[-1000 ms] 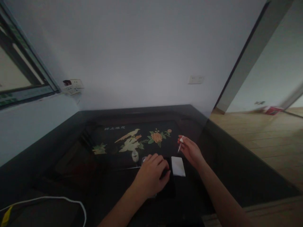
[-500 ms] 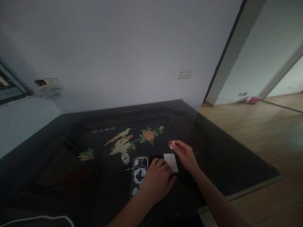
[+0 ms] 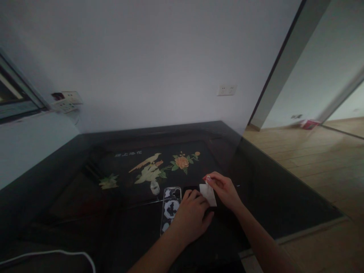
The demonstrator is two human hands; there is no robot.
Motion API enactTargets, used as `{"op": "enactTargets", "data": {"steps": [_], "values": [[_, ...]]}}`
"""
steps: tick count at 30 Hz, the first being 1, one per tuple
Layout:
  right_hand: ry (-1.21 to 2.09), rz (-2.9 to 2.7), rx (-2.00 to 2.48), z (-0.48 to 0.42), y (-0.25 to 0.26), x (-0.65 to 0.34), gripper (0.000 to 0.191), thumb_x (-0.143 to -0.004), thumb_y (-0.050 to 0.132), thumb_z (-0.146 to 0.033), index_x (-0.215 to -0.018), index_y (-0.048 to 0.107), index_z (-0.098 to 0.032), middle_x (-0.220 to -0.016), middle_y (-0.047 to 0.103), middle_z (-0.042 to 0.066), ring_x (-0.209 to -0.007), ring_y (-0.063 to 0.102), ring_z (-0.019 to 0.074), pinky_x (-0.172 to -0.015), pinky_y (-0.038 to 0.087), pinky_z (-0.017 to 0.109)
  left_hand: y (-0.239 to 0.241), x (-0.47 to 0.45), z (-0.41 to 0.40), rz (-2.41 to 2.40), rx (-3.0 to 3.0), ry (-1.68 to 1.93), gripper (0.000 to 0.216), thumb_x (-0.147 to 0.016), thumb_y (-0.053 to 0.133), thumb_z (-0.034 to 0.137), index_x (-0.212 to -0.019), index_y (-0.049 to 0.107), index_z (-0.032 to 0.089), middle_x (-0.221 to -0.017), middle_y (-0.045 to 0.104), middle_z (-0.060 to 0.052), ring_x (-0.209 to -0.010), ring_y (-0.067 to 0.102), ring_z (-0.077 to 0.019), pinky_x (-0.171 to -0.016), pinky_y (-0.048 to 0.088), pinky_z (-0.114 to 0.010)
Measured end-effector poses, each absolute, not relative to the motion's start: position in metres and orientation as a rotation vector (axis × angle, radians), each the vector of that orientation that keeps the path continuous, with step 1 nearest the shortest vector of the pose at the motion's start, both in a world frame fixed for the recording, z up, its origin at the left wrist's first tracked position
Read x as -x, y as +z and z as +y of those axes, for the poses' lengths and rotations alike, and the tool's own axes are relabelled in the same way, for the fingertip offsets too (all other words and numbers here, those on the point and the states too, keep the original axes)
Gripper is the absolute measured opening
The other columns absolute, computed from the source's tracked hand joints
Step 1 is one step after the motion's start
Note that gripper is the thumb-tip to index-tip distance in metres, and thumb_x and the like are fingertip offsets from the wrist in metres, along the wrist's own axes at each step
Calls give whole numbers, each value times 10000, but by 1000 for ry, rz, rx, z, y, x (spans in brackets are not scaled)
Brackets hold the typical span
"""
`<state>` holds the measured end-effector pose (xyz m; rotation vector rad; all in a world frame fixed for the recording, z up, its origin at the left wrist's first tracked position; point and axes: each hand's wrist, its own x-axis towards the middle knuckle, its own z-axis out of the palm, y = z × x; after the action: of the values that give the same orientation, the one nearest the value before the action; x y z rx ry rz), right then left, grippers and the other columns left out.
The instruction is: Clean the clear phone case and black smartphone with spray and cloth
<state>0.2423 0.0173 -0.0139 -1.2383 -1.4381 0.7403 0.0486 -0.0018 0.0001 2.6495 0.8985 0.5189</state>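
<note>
My left hand (image 3: pixel 195 214) lies palm down on the dark tabletop. Its fingers are slightly bent and the thumb stands apart. The fingertips rest over a flat dark object (image 3: pixel 190 188), mostly hidden, and reach the left edge of a white card (image 3: pixel 209 196). Thumb and fingers of my right hand (image 3: pixel 226 190) pinch a small white piece (image 3: pixel 208 179) at the card's top edge; what it is made of I cannot tell. Left of my left hand lies a clear phone case (image 3: pixel 171 204) with pale patches, partly covered by my wrist.
A small clear glass jar (image 3: pixel 154 187) stands just left of the phone case. The black table (image 3: pixel 273 201) has a bird-and-flower inlay (image 3: pixel 150 170). A white cable (image 3: pixel 54 252) runs along the near left. The wall (image 3: pixel 159 76) bounds the far side.
My right hand has come down and slightly nearer, bringing the small white piece from above the card to its top edge. The left hand stays in place. The whole view has shifted a little.
</note>
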Motion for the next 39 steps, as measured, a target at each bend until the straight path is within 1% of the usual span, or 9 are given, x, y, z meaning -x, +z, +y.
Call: {"op": "enactTargets", "data": {"steps": [7,12,18,22,24,27,30,32,39], "values": [[838,-1135,1196,23,-12,-241,358,-845,752,-539,-1013,763,-223,-1071,786,91,-1009,728,260,-941,560,387,2,-49,-1,921,-2672,594,132,-932,648,296,-1036,698,230,-1140,677,-53,-1104,551,-246,-978,427,-435],[830,-1053,1220,28,-18,-247,417,-818,771,-551,-1056,765,-208,-1073,789,111,-1013,725,280,-869,571,385,17,-40,5,894,-2600,831,120,-948,610,259,-1046,677,246,-1036,686,-51,-1034,575,-238,-904,457,-413],[884,-967,1234,31,-25,-253,431,-805,791,-543,-1087,776,-217,-1146,778,123,-1049,713,292,-814,566,369,58,8,35,905,-2495,1242,86,-974,542,236,-936,617,218,-898,663,-51,-910,598,-203,-862,488,-369],[904,-918,1205,32,-23,-251,436,-754,826,-555,-1026,790,-216,-1136,782,126,-1012,726,286,-779,579,363,62,58,57,1077,-2462,1449,53,-949,567,264,-957,580,213,-920,628,-48,-903,595,-210,-844,498,-371],[919,-896,1188,32,-23,-249,424,-745,836,-546,-1000,784,-211,-1121,786,130,-995,734,281,-764,587,361,52,82,65,1215,-2391,1498,142,-929,599,309,-1023,564,209,-971,610,-57,-906,587,-215,-804,504,-357],[938,-894,1166,33,-26,-247,392,-758,837,-519,-983,772,-204,-1098,790,128,-992,739,277,-774,597,362,34,107,74,1335,-2326,1319,375,-865,703,408,-1141,546,209,-1072,600,-69,-973,588,-230,-843,520,-375],[926,-899,1157,36,-28,-244,361,-771,838,-493,-986,770,-211,-1075,792,110,-990,740,265,-807,600,358,20,116,79,1311,-2335,1027,509,-807,771,443,-1214,553,228,-1197,594,-75,-1099,588,-243,-964,505,-414],[913,-911,1147,39,-24,-239,339,-787,830,-483,-990,768,-219,-1058,791,98,-986,741,260,-832,601,366,15,118,81,1287,-2325,938,503,-784,791,431,-1193,577,230,-1206,607,-71,-1118,597,-240,-997,495,-416],[832,-1164,1149,51,31,-182,340,-803,807,-488,-1000,773,-213,-971,797,93,-943,742,277,-925,593,448,12,117,83,1240,-2287,925,345,-790,778,368,-1080,648,231,-1049,674,-43,-959,643,-205,-902,518,-368]]}}
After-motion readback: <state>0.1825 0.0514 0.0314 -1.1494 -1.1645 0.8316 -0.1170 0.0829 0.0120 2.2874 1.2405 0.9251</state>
